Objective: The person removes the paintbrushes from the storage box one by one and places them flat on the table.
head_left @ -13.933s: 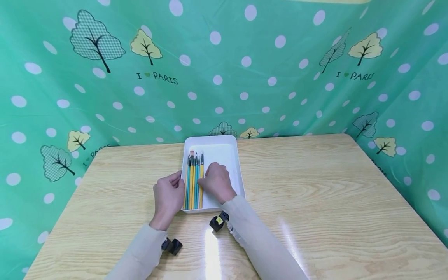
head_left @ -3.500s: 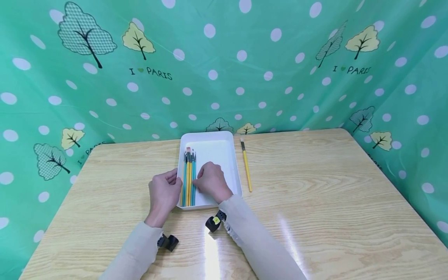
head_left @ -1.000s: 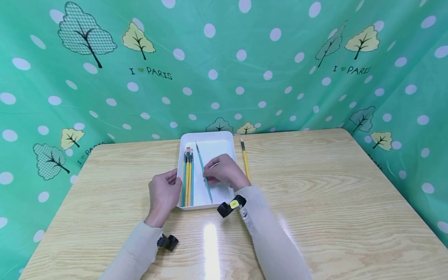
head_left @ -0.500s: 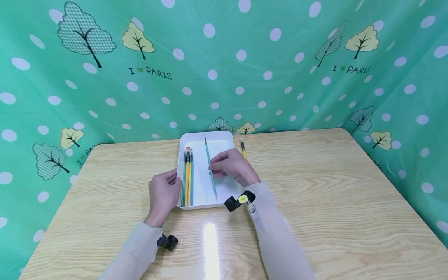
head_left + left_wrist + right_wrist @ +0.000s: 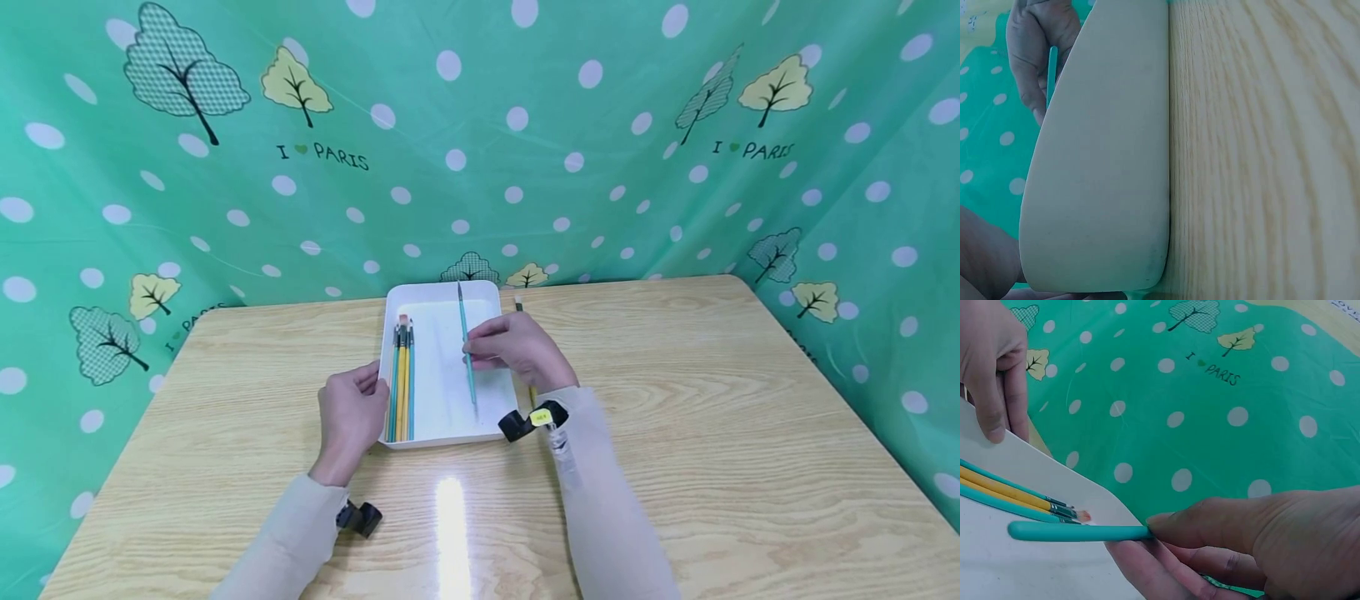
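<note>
My right hand [image 5: 517,350] pinches a teal paintbrush [image 5: 463,312] between thumb and fingers, bristles pointing away, over the right half of a white tray [image 5: 438,392]. In the right wrist view, the rounded end of its teal handle [image 5: 1072,532] points left. My left hand [image 5: 352,421] holds the tray's left wall, thumb on the inner side, as the right wrist view shows. Several yellow and teal paintbrushes [image 5: 402,383] lie side by side along that wall, bristles toward the back. Tray wall [image 5: 1104,156] fills much of the left wrist view.
A yellow paintbrush [image 5: 532,397] lies on the wooden table [image 5: 675,417] just right of the tray, partly hidden by my right hand. Behind the table hangs a green dotted curtain [image 5: 420,217]. The tray stands near the back edge.
A yellow paintbrush has gone from the tray to the table on its right. My right hand has since lifted the teal paintbrush from the row and carried it right. My left hand stays.
</note>
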A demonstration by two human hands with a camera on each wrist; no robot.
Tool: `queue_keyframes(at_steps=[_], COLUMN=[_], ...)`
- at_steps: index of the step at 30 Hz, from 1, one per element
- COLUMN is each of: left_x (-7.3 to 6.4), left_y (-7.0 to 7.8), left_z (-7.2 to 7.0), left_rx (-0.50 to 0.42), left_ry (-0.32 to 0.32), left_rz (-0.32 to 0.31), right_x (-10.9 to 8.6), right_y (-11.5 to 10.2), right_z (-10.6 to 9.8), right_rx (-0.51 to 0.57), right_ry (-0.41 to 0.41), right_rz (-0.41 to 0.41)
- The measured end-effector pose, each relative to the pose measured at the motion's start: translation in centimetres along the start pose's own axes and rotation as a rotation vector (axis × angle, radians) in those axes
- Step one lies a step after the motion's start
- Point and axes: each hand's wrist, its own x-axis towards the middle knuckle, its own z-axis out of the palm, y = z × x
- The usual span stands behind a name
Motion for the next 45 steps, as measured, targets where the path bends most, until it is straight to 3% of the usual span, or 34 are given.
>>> queue_keyframes(at_steps=[13,33,45], left_x=[0.0,0.0,0.0], left_y=[0.0,0.2,0.1], left_z=[0.0,0.0,0.0], left_rx=[-0.001,-0.001,0.005], left_ry=[-0.005,-0.002,0.001], left_rz=[-0.008,-0.022,-0.014], right_x=[-0.2,-0.6,-0.9], right_y=[0.4,1.4,2.1], right_z=[-2.2,-5.9,-7.8], right_rx=[0.009,0.013,-0.015], right_ry=[0.002,0.120,0.124], right_rz=[-0.008,-0.005,0.043])
